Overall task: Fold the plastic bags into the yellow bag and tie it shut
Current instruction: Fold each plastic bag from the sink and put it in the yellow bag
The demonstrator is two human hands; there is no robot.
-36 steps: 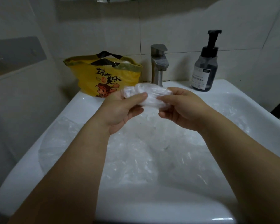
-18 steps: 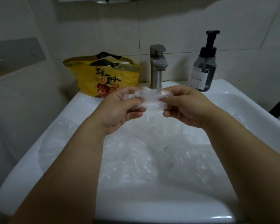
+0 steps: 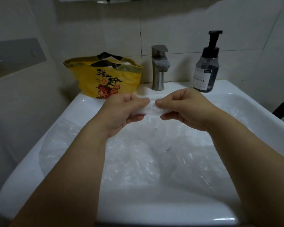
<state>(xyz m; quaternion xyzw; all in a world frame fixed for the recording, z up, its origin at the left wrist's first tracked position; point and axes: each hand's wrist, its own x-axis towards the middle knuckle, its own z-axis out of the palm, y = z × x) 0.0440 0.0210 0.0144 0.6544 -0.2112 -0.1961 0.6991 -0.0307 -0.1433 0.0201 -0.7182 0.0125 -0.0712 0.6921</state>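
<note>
Hands (image 3: 121, 110) and (image 3: 184, 107), left and right, pinch a folded clear bag (image 3: 152, 109) between thumbs and fingers above the sink (image 3: 82, 105). Yellow bag (image 3: 105, 76) stands open behind, near the faucet (image 3: 158, 68). Risk: slick film springs unfolded if either pinch slackens.

home bathroom, white washbasin (image 3: 82, 112), steel tap (image 3: 158, 68), soap pump bottle (image 3: 206, 66), tiled wall (image 3: 179, 27)

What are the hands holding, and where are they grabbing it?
A folded clear plastic bag: the left hand pinches its left end, the right hand its right end.
</note>
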